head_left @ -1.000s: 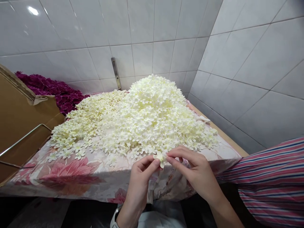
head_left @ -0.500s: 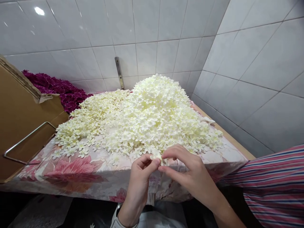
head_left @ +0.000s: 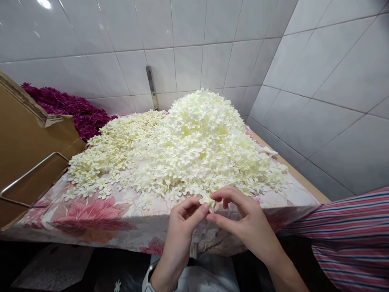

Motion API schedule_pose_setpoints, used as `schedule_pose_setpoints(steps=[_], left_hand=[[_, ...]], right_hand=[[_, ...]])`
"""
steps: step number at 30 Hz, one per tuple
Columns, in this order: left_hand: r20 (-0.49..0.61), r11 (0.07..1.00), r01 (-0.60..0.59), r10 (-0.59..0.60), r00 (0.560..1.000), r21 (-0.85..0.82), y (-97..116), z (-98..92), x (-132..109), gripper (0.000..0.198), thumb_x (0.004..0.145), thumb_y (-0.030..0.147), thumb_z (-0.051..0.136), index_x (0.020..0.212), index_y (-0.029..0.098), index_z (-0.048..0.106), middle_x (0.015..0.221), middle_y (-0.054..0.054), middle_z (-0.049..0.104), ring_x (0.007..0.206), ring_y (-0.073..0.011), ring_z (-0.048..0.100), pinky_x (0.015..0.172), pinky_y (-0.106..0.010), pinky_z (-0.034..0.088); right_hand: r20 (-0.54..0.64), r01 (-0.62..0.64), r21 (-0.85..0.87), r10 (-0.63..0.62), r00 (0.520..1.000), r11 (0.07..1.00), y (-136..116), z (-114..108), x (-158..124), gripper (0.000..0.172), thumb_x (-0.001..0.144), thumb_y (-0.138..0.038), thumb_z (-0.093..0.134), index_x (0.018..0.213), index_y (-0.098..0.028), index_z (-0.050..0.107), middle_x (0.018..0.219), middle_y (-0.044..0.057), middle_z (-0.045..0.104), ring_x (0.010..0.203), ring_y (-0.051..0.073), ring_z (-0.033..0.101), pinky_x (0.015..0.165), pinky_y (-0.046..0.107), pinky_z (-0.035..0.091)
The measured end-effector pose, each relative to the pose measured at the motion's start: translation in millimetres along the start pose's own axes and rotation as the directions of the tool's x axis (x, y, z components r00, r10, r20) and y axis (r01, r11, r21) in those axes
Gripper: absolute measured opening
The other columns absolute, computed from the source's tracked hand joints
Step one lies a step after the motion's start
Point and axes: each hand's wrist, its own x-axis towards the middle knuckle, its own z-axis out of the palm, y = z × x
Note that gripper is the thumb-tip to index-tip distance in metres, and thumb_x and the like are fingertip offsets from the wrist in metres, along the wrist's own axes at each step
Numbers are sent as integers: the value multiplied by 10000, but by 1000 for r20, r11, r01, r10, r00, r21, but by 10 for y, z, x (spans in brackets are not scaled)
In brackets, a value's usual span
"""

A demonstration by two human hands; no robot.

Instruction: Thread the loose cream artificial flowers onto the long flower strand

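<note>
Between my two hands, just over the table's front edge, is a small white artificial flower [head_left: 208, 200]. My left hand [head_left: 185, 221] pinches it from the left between thumb and forefinger. From the right, the thumb and forefinger of my right hand [head_left: 246, 219] close on its petals. Directly behind my fingers rises a large heap of the same white flowers [head_left: 203, 138], with a lower heap of creamier small flowers [head_left: 127, 136] joining it on the left. My fingers partly cover the held flower.
A floral tablecloth [head_left: 91, 215] covers the table. At the left stand an open cardboard box [head_left: 36, 150] and a bent metal wire frame [head_left: 33, 168]; purple flowers [head_left: 73, 107] lie behind. Striped cloth [head_left: 349, 231] hangs at the right. Tiled walls [head_left: 188, 24] enclose the back and right.
Both hands stay together at the flower, which has turned slightly and shows more of its petals. The view has shifted a little.
</note>
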Motion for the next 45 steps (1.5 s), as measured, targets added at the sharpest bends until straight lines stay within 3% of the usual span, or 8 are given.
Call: schedule_pose_setpoints(steps=[10,18,21,26,30,33,40,45], left_hand=[[-131,998,-50,55,990,39,35,34,-70,169,634,307,759,660,155,689,645,3,634,654,-111,565,636,-171,444],[-252,999,-52,51,966,3,33,13,-87,258,496,349,836,578,157,686,597,22,618,608,-93,556,610,-148,454],[-292,998,-55,47,955,-20,51,25,-85,282,438,358,857,556,166,688,579,27,622,603,-95,553,604,-146,462],[-321,1000,-14,5,947,-28,80,52,-75,298,419,362,861,566,168,689,584,20,644,611,-106,573,618,-156,469],[-272,999,-28,23,962,-17,105,83,-29,255,469,331,838,566,163,672,558,29,612,580,-99,556,598,-164,458],[-196,998,-57,56,979,2,117,101,42,231,530,319,804,545,154,643,525,31,574,560,-98,535,569,-173,446],[17,998,-57,57,998,-1,82,76,170,237,600,319,781,578,140,628,541,31,556,539,-83,492,537,-176,416],[29,998,-56,56,998,-8,72,72,147,209,601,299,788,605,141,651,559,26,582,564,-90,506,556,-181,405]], right_hand=[[-70,-173,384,216,974,907,122,16,15,133,848,-323,624,951,-249,666,847,3,649,710,106,602,628,169,496],[-500,-20,-43,-5,866,999,91,-660,743,229,636,-369,773,657,-166,669,624,26,623,528,135,552,503,260,472],[-423,-72,-233,-34,905,970,97,-854,1033,391,587,-511,765,604,-164,585,572,16,578,534,140,533,492,259,419],[-271,-84,-387,-26,962,918,113,-951,1202,499,548,-581,753,802,-164,653,847,81,661,681,203,589,576,317,461],[-240,-77,-466,-42,970,881,12,-956,1138,408,658,-495,702,921,-186,661,992,91,656,811,250,601,691,387,475],[-230,42,-569,-208,951,821,-112,-837,951,262,761,-398,641,930,-198,636,1014,64,646,900,247,578,804,408,447],[212,326,-265,-275,938,907,-319,-303,329,52,853,-193,597,903,-208,599,897,9,610,851,151,576,737,248,458],[157,250,-250,-216,964,935,-236,-182,235,44,853,-202,598,897,-207,598,855,9,597,805,151,562,692,243,451]])
